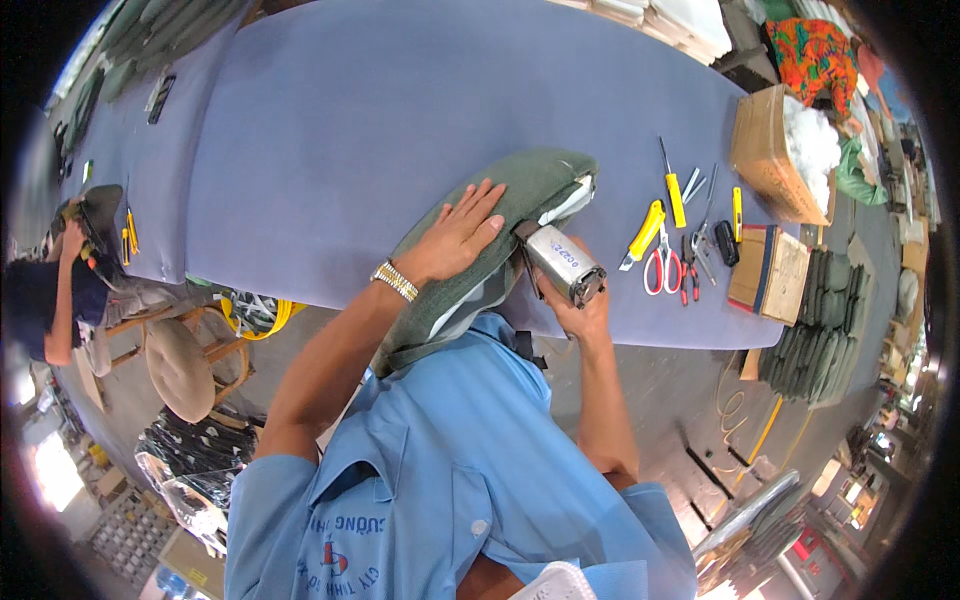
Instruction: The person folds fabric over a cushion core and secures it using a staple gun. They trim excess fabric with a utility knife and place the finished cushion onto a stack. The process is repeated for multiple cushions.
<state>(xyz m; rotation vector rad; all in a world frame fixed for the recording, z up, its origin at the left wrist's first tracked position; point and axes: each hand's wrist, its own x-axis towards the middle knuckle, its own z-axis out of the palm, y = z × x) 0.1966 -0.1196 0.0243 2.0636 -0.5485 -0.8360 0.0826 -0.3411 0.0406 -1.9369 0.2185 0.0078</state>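
Observation:
A dark green upholstered cushion (530, 180) leans against my body at the near edge of the blue padded table (400, 110). White material shows along its underside and right end. My left hand (455, 235) lies flat on its top with the fingers stretched out, a metal watch on the wrist. A silver and black staple gun (558, 258) is in my right hand (580, 305), fingers wrapped round its handle. The tool's nose meets the cushion's near right edge; whether it presses in, I cannot tell.
Right of the cushion lie a yellow utility knife (643, 233), red-handled scissors (662, 268), a yellow screwdriver (676, 200) and pliers (690, 270). A cardboard box (765, 150) with white stuffing and a wooden box (780, 275) stand beyond. Another person's arm (62, 290) works at far left.

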